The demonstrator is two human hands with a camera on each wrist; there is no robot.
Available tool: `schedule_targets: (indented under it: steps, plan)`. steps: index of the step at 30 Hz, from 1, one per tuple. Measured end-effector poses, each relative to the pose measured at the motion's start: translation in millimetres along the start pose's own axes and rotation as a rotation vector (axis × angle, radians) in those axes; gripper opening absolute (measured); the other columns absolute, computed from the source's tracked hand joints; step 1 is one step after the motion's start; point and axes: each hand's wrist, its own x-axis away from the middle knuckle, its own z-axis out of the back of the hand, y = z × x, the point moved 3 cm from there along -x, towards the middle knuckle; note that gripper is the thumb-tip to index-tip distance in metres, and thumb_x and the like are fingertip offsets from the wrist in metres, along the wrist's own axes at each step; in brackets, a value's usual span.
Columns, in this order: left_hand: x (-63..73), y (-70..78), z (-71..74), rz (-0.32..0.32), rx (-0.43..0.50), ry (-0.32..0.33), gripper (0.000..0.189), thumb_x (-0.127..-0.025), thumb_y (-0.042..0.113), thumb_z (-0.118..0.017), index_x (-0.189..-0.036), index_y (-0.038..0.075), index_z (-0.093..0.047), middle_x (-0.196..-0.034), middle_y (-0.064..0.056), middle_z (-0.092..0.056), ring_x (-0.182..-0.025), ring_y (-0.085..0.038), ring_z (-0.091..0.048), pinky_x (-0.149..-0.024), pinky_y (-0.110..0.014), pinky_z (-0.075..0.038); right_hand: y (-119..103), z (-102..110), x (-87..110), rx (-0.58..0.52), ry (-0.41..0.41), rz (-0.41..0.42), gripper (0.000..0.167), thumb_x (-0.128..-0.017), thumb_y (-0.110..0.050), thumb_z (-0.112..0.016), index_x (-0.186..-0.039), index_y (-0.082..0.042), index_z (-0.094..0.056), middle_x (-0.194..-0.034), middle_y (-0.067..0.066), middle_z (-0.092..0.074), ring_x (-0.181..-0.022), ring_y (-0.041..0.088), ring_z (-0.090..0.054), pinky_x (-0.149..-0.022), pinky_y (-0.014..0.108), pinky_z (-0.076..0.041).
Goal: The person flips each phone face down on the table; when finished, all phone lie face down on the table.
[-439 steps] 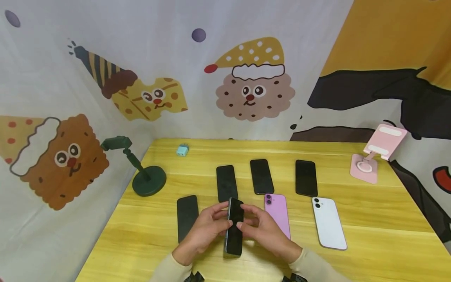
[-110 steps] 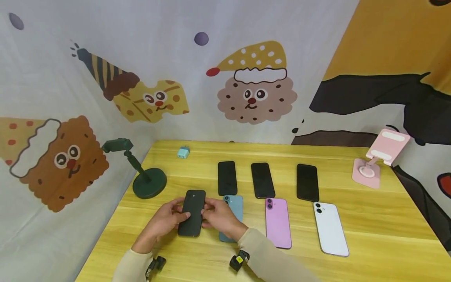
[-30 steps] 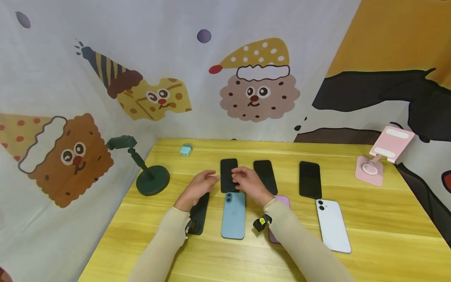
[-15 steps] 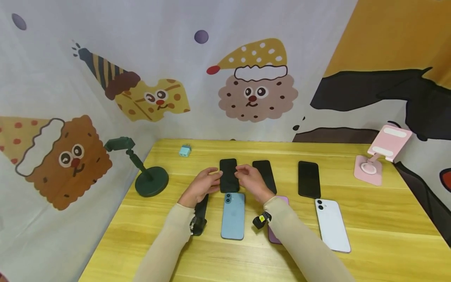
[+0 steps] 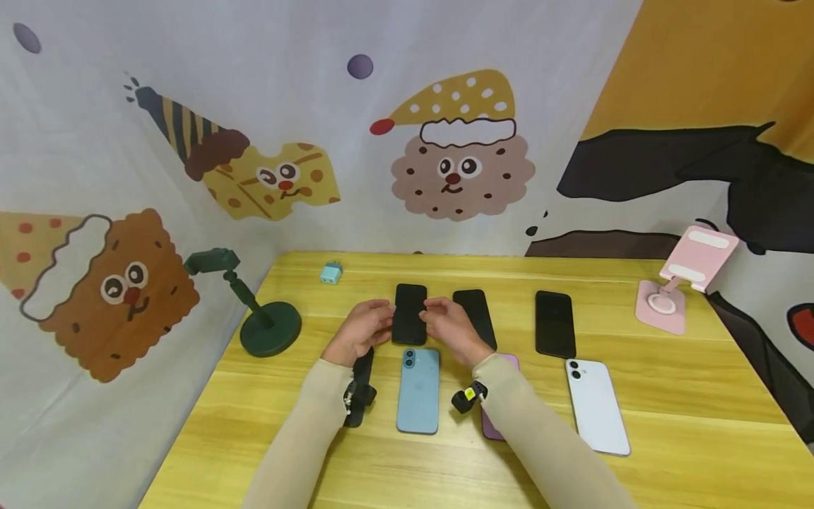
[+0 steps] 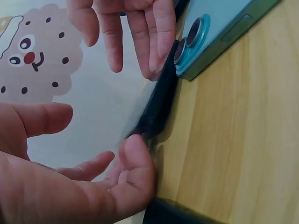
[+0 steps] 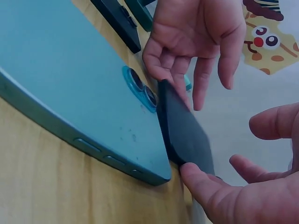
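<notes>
Both hands flank a black phone [image 5: 410, 314] lying screen up in the back row. My left hand [image 5: 364, 329] is at its left edge, my right hand [image 5: 453, 326] at its right. In the left wrist view, the left fingertips touch the phone's edge [image 6: 159, 105], with the thumb held away. The right wrist view shows a right fingertip against the phone's near corner [image 7: 187, 135], thumb also apart. Close in front lies a blue phone [image 5: 418, 392], back up. A dark phone [image 5: 364, 364] is partly hidden under the left wrist, a purple phone [image 5: 490, 426] under the right forearm.
Two more black phones [image 5: 475, 314] lie along the back row, the far one [image 5: 555, 325] to the right. A white phone [image 5: 598, 406] is at front right. A green stand [image 5: 270, 329], a light-blue charger plug [image 5: 331, 272] and a pink stand [image 5: 699, 258] stand farther out.
Earlier the hands held a phone upright, then the dark phone at front left; that one now lies on the table. Both hands have moved to the back-row phone, which has shifted slightly left.
</notes>
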Motion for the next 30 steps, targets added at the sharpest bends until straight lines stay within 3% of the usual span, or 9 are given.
schedule_targets:
  steps: [5,11,15,20,25,30]
  plan:
    - [-2.6,0.7,-2.4,-0.017,0.010,-0.013,0.060,-0.108,0.016,-0.060,-0.162,0.000,-0.038,-0.148,-0.024,-0.056,-0.119,-0.027,-0.061,-0.096,-0.037,-0.056,3,0,0.3,-0.033,-0.002,-0.001,0.048,-0.105,-0.015,-0.063,-0.149,-0.002,-0.053,-0.152,0.021,-0.053,-0.142,0.035,-0.053,-0.117,0.052,-0.048]
    - [-7.4,-0.3,-8.6,-0.053,0.028,-0.029,0.050,-0.106,0.004,-0.059,-0.155,-0.003,-0.049,-0.142,-0.026,-0.062,-0.114,-0.027,-0.069,-0.084,-0.030,-0.059,4,-1,0.4,-0.061,-0.012,0.007,0.046,-0.104,-0.014,-0.062,-0.147,0.000,-0.054,-0.152,0.021,-0.053,-0.145,0.037,-0.050,-0.117,0.053,-0.047]
    - [-8.8,-1.0,-13.0,-0.073,0.034,-0.036,0.051,-0.104,-0.002,-0.059,-0.153,-0.005,-0.047,-0.143,-0.028,-0.062,-0.116,-0.031,-0.070,-0.086,-0.030,-0.060,3,-2,1.6,-0.050,-0.018,0.002,0.048,-0.104,-0.015,-0.062,-0.149,-0.001,-0.053,-0.153,0.021,-0.053,-0.147,0.037,-0.049,-0.118,0.054,-0.046]
    - [-7.9,-0.3,-12.2,-0.091,0.043,-0.044,0.051,-0.105,0.002,-0.058,-0.155,0.000,-0.046,-0.143,-0.029,-0.063,-0.123,-0.039,-0.069,-0.092,-0.037,-0.061,1,-7,0.7,-0.031,-0.041,0.001,0.050,-0.105,-0.017,-0.062,-0.152,-0.003,-0.051,-0.155,0.020,-0.052,-0.147,0.036,-0.049,-0.118,0.054,-0.047]
    - [-4.5,4.6,-16.9,-0.102,0.043,-0.090,0.052,-0.107,0.010,-0.061,-0.157,0.006,-0.048,-0.142,-0.028,-0.064,-0.128,-0.043,-0.066,-0.100,-0.053,-0.059,0,-11,-1.7,-0.068,-0.055,-0.013,0.052,-0.106,-0.017,-0.061,-0.155,-0.004,-0.048,-0.152,0.022,-0.053,-0.143,0.038,-0.054,-0.110,0.055,-0.053]
    - [-5.1,6.2,-22.1,-0.101,0.013,-0.126,0.051,-0.108,0.014,-0.060,-0.158,0.010,-0.048,-0.142,-0.023,-0.062,-0.131,-0.041,-0.063,-0.106,-0.062,-0.054,-2,-14,-3.4,-0.104,-0.068,-0.030,0.058,-0.108,-0.020,-0.059,-0.161,-0.006,-0.038,-0.148,0.024,-0.054,-0.137,0.041,-0.059,-0.103,0.056,-0.057]
